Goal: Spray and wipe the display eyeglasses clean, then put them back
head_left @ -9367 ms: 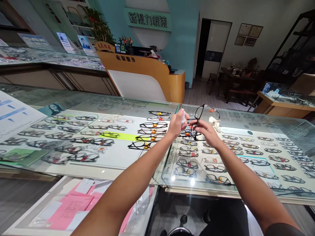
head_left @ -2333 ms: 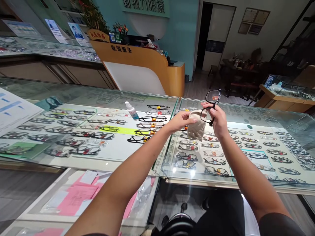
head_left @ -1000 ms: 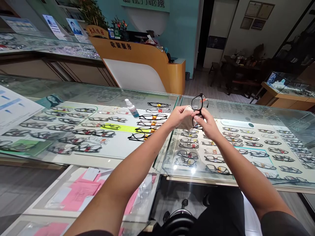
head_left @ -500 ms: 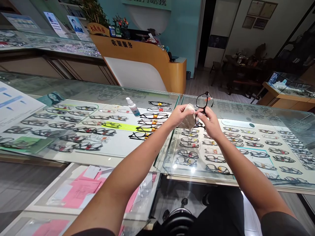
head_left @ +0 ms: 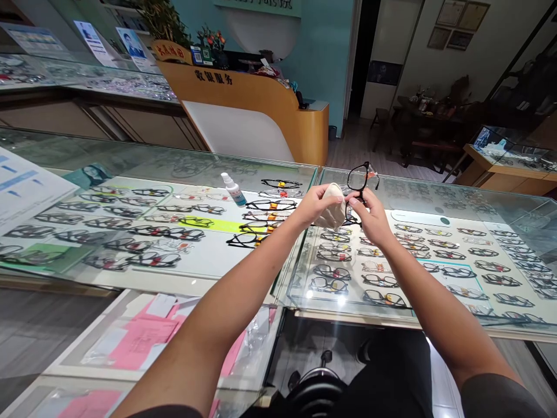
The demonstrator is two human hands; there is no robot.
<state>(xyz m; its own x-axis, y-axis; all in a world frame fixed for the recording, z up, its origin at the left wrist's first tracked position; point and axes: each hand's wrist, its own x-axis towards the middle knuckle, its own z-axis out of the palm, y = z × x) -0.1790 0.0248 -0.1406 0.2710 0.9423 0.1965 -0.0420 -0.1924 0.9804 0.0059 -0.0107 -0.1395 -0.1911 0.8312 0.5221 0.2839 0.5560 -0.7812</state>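
My left hand (head_left: pixel 317 204) is closed on a pale beige cloth (head_left: pixel 331 216), which hangs below the fingers. My right hand (head_left: pixel 371 213) pinches a pair of black-framed eyeglasses (head_left: pixel 358 176) near the bridge, one lens standing up above the fingers and the other lower, partly hidden behind the cloth and hand. Both hands are close together over the glass display case, and the cloth meets the lower lens side of the frame; exact contact is hidden. A white spray bottle (head_left: pixel 234 190) with bluish liquid stands on the glass left of my left hand.
Rows of eyeglasses (head_left: pixel 380 281) lie under the glass of the right case. Several black frames (head_left: pixel 270 205) are lined up by the bottle. Pink papers (head_left: pixel 141 337) fill a lower drawer at front left. Beyond the cases stands an orange counter (head_left: pixel 256 93).
The cloth has shifted slightly and shows more of its face. Both hands keep their hold, and the eyeglasses stay almost in place.
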